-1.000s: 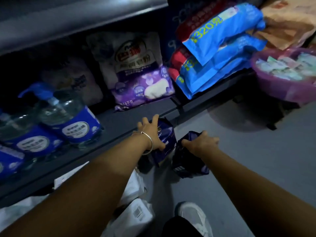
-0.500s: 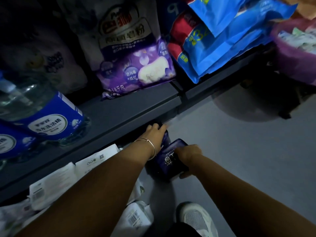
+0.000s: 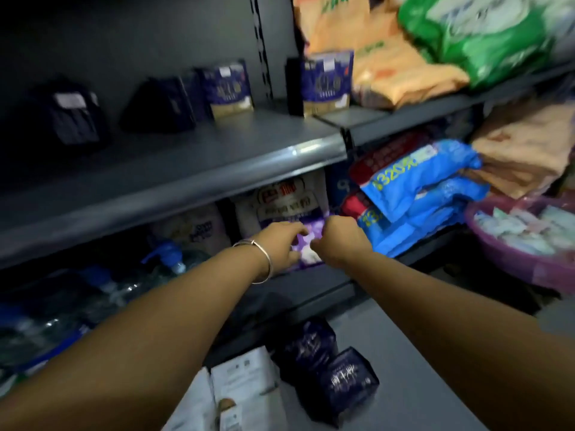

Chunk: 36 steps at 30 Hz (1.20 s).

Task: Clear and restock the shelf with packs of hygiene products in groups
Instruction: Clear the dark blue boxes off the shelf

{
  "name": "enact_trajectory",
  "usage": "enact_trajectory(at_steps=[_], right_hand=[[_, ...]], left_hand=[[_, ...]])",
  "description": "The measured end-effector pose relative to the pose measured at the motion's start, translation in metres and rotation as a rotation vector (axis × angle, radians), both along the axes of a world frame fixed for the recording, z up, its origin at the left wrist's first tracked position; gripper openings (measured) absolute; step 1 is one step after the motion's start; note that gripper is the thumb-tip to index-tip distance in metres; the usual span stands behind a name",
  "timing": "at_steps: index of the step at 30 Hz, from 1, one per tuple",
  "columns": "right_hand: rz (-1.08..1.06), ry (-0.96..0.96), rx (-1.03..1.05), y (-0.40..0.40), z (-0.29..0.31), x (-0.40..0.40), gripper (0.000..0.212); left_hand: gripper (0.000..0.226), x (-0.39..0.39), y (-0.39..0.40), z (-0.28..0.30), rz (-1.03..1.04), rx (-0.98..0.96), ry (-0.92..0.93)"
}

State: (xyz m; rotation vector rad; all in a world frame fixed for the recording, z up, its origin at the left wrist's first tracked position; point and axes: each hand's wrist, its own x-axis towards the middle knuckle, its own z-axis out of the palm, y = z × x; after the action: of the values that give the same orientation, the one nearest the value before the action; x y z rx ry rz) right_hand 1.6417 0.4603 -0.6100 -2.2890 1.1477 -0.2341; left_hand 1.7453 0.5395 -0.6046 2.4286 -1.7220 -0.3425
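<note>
Two dark navy hygiene packs (image 3: 311, 345) (image 3: 348, 381) lie on the grey floor below my arms, touching each other. More dark packs stand on the upper shelf (image 3: 217, 157): one at the far left (image 3: 73, 116), one further right (image 3: 158, 104), a navy-and-gold pack (image 3: 230, 88) and another (image 3: 326, 82) beyond the upright. My left hand (image 3: 280, 244), with a bangle on the wrist, is raised with relaxed fingers and holds nothing. My right hand (image 3: 339, 241) hovers beside it with fingers curled, empty. Both are in front of a purple-and-white bag (image 3: 289, 200) on the lower shelf.
Blue bags (image 3: 417, 194) are stacked at the right of the lower shelf, and clear bottles with blue labels (image 3: 161, 259) stand at its left. A purple basin (image 3: 510, 259) of small packets is at the right. White packs (image 3: 242, 384) lie on the floor. Orange and green bags (image 3: 466, 35) fill the upper right.
Both hands have let go of the dark packs on the floor and risen to the lower shelf's height. The view has tilted up, and the upper shelf now shows.
</note>
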Motion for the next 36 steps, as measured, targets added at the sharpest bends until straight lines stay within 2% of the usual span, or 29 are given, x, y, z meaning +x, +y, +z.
enact_trajectory(at_steps=[5, 9, 14, 19, 24, 30, 33, 36], right_hand=[[0.018, -0.164, -0.161, 0.008, 0.089, 0.020, 0.018], [0.027, -0.223, -0.250, 0.001, 0.136, 0.044, 0.018], [-0.002, -0.195, -0.343, -0.031, 0.163, 0.080, 0.045], [-0.044, -0.072, -0.503, -0.082, 0.163, 0.110, 0.062], [0.005, 0.058, -0.550, -0.133, 0.162, 0.136, 0.097], [0.211, 0.296, -0.718, -0.183, 0.178, 0.158, 0.123], [0.341, 0.370, -0.654, -0.197, 0.189, 0.165, 0.117], [0.389, 0.406, -0.774, -0.199, 0.191, 0.171, 0.096]], left_hand=[[0.037, 0.014, 0.019, 0.090, 0.025, -0.215, -0.046], [0.037, 0.039, 0.022, 0.140, 0.107, -0.337, -0.054], [0.045, 0.077, -0.001, 0.175, 0.154, -0.404, -0.090], [0.059, 0.107, -0.048, 0.179, 0.157, -0.382, -0.083], [0.068, 0.130, -0.094, 0.173, 0.180, -0.341, -0.079], [0.069, 0.159, -0.124, 0.166, 0.203, -0.366, -0.102], [0.069, 0.169, -0.132, 0.161, 0.222, -0.374, -0.112], [0.068, 0.173, -0.135, 0.158, 0.241, -0.366, -0.112]])
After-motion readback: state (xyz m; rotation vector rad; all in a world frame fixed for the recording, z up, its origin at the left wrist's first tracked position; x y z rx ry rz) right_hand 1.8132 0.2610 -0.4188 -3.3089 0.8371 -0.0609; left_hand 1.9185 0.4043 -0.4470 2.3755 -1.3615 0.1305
